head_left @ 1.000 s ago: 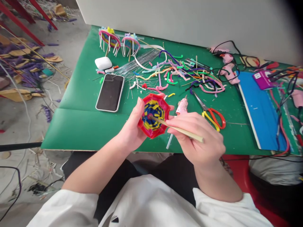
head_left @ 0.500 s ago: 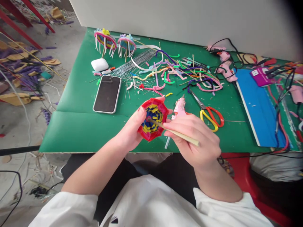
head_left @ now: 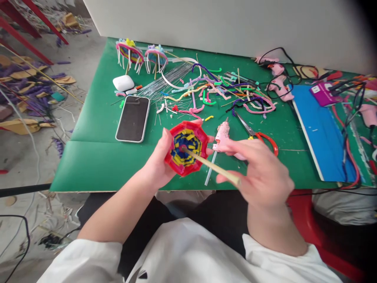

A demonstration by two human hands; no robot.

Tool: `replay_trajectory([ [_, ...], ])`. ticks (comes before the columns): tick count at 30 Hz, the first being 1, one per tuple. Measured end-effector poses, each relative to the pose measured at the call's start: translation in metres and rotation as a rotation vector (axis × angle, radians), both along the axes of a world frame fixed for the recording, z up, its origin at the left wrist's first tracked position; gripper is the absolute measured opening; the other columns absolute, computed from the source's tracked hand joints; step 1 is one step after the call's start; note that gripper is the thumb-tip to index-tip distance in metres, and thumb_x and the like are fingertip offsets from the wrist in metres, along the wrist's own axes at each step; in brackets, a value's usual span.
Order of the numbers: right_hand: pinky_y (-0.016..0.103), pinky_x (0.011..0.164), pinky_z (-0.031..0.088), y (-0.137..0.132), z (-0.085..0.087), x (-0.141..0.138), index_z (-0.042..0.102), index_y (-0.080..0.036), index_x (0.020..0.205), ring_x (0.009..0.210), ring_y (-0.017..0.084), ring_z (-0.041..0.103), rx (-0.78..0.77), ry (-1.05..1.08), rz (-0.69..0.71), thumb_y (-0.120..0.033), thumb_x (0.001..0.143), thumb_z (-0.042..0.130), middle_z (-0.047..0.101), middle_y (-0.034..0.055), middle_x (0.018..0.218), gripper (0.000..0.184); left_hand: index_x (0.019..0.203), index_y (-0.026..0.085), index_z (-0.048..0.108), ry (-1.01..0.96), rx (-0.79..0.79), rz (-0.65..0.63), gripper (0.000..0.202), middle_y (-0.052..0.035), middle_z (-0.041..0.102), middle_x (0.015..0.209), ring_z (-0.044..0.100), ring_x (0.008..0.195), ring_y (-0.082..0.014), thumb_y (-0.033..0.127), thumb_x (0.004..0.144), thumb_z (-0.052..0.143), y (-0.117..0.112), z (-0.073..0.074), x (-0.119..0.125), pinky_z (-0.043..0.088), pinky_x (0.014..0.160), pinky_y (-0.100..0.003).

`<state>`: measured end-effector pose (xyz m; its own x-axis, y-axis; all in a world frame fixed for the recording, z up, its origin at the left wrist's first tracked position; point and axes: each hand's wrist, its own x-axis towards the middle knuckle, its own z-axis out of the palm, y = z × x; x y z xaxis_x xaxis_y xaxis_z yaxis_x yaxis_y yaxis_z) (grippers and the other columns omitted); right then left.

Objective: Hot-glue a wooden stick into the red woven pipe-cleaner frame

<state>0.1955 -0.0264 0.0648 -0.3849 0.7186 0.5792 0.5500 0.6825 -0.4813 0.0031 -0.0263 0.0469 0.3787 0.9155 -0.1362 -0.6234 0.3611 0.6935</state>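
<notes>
My left hand (head_left: 160, 163) is closed around the edge of a small eight-sided craft umbrella (head_left: 203, 139), its underside facing me. The canopy has a red rim and yellow and blue rings inside. From its centre a thin wooden stick (head_left: 216, 169) points out toward my right hand (head_left: 265, 173). The right hand is open, thumb and forefinger apart on either side of the stick's free end. Just beyond those fingers a pink glue gun (head_left: 223, 133) lies with a clear glue stick (head_left: 211, 169) coming out of its back. Scissors (head_left: 266, 139) lie partly behind my right hand.
On the green table (head_left: 88, 161) are a phone (head_left: 133, 118), a white case (head_left: 123, 83), wires (head_left: 167, 80) and several pipe cleaner pieces (head_left: 206, 84). Two finished-looking small umbrellas (head_left: 129, 51) stand at the back left. A blue board (head_left: 321, 133) and cables are at right.
My right hand has let go of the stick and drawn back to the right, fingers spreading. The umbrella has shifted slightly left and faces me more squarely.
</notes>
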Motion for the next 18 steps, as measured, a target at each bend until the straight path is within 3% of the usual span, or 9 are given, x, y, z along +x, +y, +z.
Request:
replay_trajectory([
  [4,0.045,0.089,0.046,0.015,-0.033,0.047,0.058,-0.022,0.118,0.105,0.028,0.057,-0.106,-0.400,-0.223,-0.041,0.082,0.060,0.063,0.0103,0.110,0.041,0.130,0.022,0.048,-0.035,-0.066,0.026,0.080,-0.0108,0.065,0.111,0.057,0.112,-0.0342,0.077,0.073,0.038,0.005,0.004,-0.004,0.054,0.083,-0.043],
  [6,0.045,0.088,0.047,0.020,-0.053,0.064,0.055,-0.018,0.122,0.104,0.030,0.056,-0.193,-0.589,-0.240,-0.044,0.082,0.059,0.061,0.0128,0.111,0.049,0.131,0.022,0.048,-0.046,-0.068,0.039,0.083,-0.0114,0.065,0.111,0.058,0.110,-0.0345,0.080,0.072,0.036,0.006,0.006,-0.004,0.055,0.080,-0.042],
  [9,0.045,0.086,0.046,0.024,-0.073,0.071,0.050,-0.015,0.128,0.104,0.031,0.054,-0.212,-0.695,-0.304,-0.045,0.082,0.058,0.058,0.0151,0.113,0.055,0.130,0.023,0.048,-0.047,-0.051,0.031,0.083,-0.0112,0.064,0.111,0.058,0.111,-0.0349,0.081,0.071,0.035,0.005,0.008,-0.005,0.055,0.080,-0.043],
  [12,0.044,0.083,0.046,0.029,-0.077,0.063,0.055,-0.014,0.120,0.100,0.032,0.054,-0.191,-0.711,-0.376,-0.041,0.084,0.055,0.057,0.0159,0.108,0.046,0.129,0.023,0.047,-0.025,-0.035,0.029,0.083,-0.0113,0.064,0.111,0.056,0.114,-0.0360,0.081,0.070,0.038,0.004,0.008,-0.006,0.053,0.084,-0.046],
  [15,0.045,0.084,0.045,0.032,-0.070,0.057,0.058,-0.014,0.112,0.099,0.031,0.054,-0.223,-0.698,-0.374,-0.036,0.087,0.050,0.058,0.0164,0.105,0.034,0.129,0.022,0.047,-0.026,-0.014,0.030,0.083,-0.0115,0.064,0.113,0.056,0.113,-0.0358,0.080,0.070,0.039,0.004,0.006,-0.008,0.053,0.086,-0.046],
  [18,0.045,0.087,0.044,0.028,-0.060,0.064,0.052,-0.016,0.117,0.107,0.031,0.052,-0.300,-0.530,-0.375,-0.033,0.087,0.049,0.055,0.0163,0.114,0.035,0.127,0.021,0.049,-0.040,0.002,0.044,0.080,-0.0107,0.064,0.112,0.060,0.108,-0.0331,0.079,0.074,0.034,0.006,0.004,-0.008,0.054,0.082,-0.042],
])
